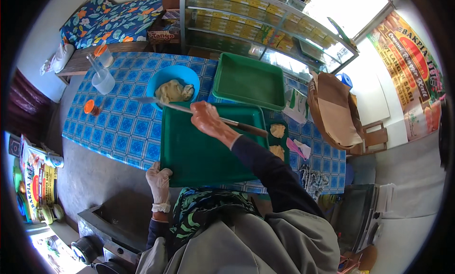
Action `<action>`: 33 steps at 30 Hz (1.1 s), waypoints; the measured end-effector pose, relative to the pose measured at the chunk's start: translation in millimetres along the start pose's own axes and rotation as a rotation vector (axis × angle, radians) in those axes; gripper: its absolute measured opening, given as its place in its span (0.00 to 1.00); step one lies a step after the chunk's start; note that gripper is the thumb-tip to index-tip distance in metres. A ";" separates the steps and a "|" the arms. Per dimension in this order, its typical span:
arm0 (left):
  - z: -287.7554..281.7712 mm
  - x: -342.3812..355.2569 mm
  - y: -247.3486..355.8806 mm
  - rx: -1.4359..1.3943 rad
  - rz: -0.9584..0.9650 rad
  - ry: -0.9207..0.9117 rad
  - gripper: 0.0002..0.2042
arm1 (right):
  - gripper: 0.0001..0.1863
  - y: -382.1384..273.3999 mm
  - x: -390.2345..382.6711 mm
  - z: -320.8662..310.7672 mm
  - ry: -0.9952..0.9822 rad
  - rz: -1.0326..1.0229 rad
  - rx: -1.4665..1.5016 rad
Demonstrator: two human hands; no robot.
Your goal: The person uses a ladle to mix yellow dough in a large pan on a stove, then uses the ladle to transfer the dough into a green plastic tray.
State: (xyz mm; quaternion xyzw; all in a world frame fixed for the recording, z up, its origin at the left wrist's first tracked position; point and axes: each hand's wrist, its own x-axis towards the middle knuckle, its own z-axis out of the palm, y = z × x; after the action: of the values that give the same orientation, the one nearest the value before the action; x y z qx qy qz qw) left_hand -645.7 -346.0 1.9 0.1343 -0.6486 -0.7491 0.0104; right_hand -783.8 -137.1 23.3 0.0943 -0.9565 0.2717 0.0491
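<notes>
Grey top's (pixel 222 248) at 6 o'clock; R hand (pixel 208 120) grips long tool (pixel 251 129), prob. a spatula; L hand (pixel 159 181) pinches tray (pixel 204 153) at 8. I'd keep tray flat & steady.

Head view: wide fisheye, worn on the person's head, left one of a side-by-side pair. Upright, unmirrored; picture left = person's left. Looks steeply down and ahead from above the person's torso (pixel 227 241), which fills the lower middle at close range. Right hand (pixel 207 118) lies just left of picture centre, left hand (pixel 159 180) lower and further left; both within arm's reach of the lens. Table (pixel 128 129) spans the middle, a little beyond, its edges bowed. Cabinet (pixel 184 23) ahead falls at the top, farther off. Field takes in floor (pixel 90 184) at left and wall banner (pixel 410 61) at right. Dark round border cuts the corners.
</notes>
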 end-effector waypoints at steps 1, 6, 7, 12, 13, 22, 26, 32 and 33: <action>-12.2 -1.1 2.4 0.002 0.005 0.024 0.07 | 0.05 -9.0 3.6 -12.5 0.011 -0.007 0.011; -73.5 -7.6 12.9 0.126 0.029 0.153 0.07 | 0.08 70.1 60.8 -66.0 0.467 -0.097 -0.188; -76.4 -6.4 18.9 0.109 0.070 0.161 0.08 | 0.10 116.9 71.2 -69.2 0.505 -0.024 -0.258; -106.7 -9.3 24.7 0.023 0.178 0.295 0.10 | 0.09 193.6 48.3 -52.1 0.558 0.557 -0.234; -110.9 -7.5 25.0 0.012 0.180 0.295 0.10 | 0.12 216.7 45.7 -46.6 0.536 0.613 -0.205; -69.1 22.1 44.9 0.076 0.214 0.177 0.06 | 0.09 217.1 -44.0 -63.7 0.553 0.545 0.553; -35.6 29.3 29.4 0.450 0.471 -0.035 0.11 | 0.12 112.1 -153.7 -125.9 0.469 0.603 1.136; 69.0 -30.6 50.0 0.210 0.600 -0.557 0.23 | 0.15 93.8 -336.1 -125.8 1.037 0.650 0.708; 82.3 -41.4 44.8 0.251 0.837 -0.692 0.19 | 0.13 90.1 -380.1 -130.9 1.127 0.734 0.715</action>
State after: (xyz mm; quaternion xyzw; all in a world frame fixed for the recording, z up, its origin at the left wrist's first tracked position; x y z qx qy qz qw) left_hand -630.5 -265.5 63.3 -0.3883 -0.6963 -0.5986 0.0776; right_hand -425.3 65.8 33.1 -0.3728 -0.6105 0.5708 0.4031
